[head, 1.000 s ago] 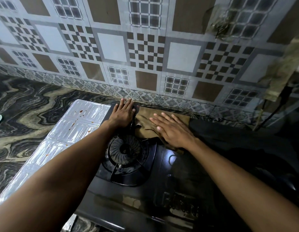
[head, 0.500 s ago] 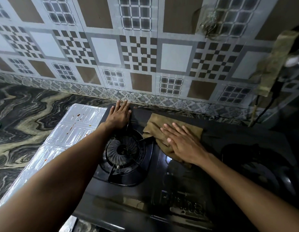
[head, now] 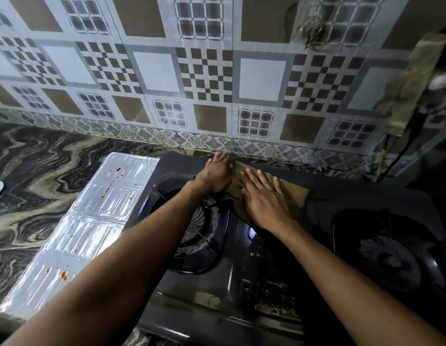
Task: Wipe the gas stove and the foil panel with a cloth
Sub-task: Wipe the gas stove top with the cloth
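I see right grip (head: 264, 202) flat, fingers straight, pressing cloth (head: 293, 196) onto gas stove (head: 241, 283). Left grip (head: 215, 174) flat, holding nothing, just beside cloth; foil panel (head: 104, 208) to its left.

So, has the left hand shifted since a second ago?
Yes. The left hand slid right, away from the foil panel, and now lies next to the cloth.

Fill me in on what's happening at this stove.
A person is wiping the gas stove with a brown cloth. The right hand presses flat on the cloth at the back of the stove, between the two burners. The left hand lies flat at the cloth's left edge. The foil panel lies on the counter to the left of the stove, spotted with orange-brown splashes and not yet wiped.
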